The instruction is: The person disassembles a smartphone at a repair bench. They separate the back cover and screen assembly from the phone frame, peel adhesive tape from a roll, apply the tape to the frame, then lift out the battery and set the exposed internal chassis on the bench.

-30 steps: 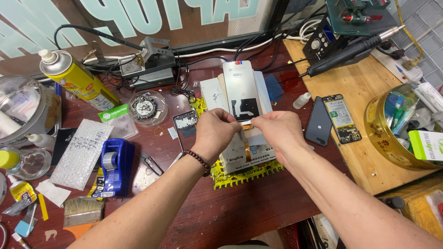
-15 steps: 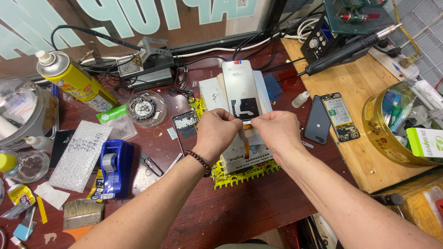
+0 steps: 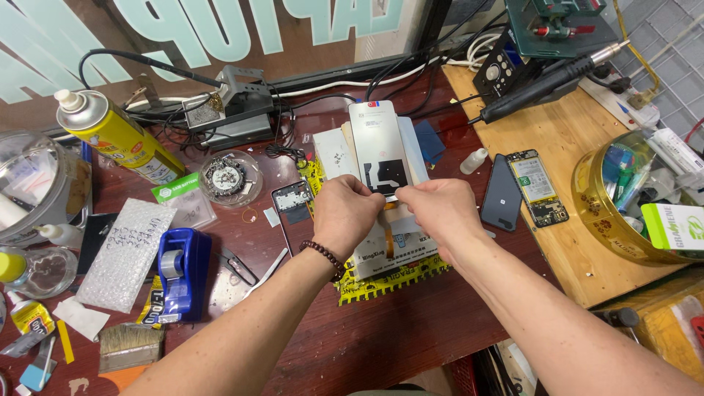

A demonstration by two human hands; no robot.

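White and grey, the phone screen panel [image 3: 379,149] lies over the yellow-edged mat [image 3: 389,273] at mid-bench; I have my left hand [image 3: 346,213] and right hand [image 3: 440,211] pinched shut on its lower edge, above the orange ribbon cable [image 3: 388,236]; a blue tape dispenser [image 3: 180,271] sits well left.

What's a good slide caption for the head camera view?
Both hands, left and right, pinch the lower edge of a phone screen panel over a cluttered repair bench.
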